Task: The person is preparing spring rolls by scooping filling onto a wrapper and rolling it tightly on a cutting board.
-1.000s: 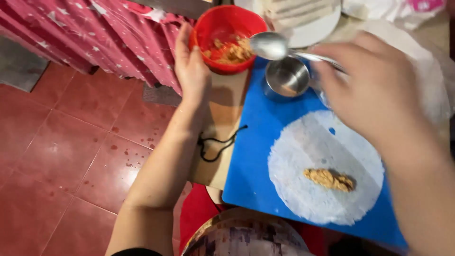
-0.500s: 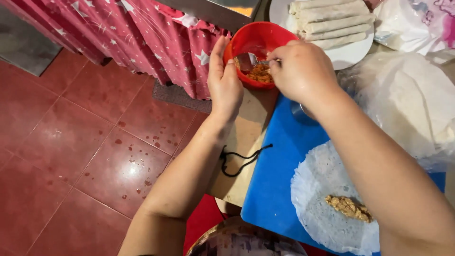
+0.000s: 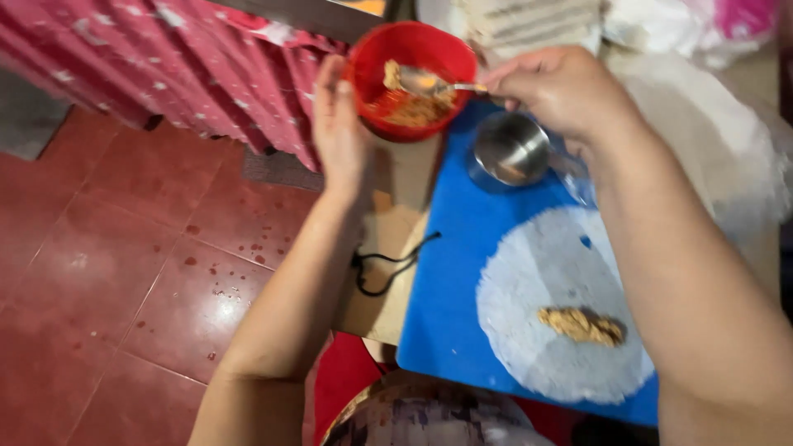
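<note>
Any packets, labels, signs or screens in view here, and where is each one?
Plastic bag: top right corner behind the table, crumpled, white with a pink patch; markings too blurred to tell.
No labels, signs or screens show; the red bowl, the metal cup and the blue board are plain.

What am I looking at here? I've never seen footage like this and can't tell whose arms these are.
It is one view, from a camera worn on a person's head, looking down at their own bare arms. The left hand steadies a red bowl of brownish filling. The right hand holds a spoon in that bowl. On the blue board lie a round white wrapper with a strip of filling on it, and a small metal cup.
</note>
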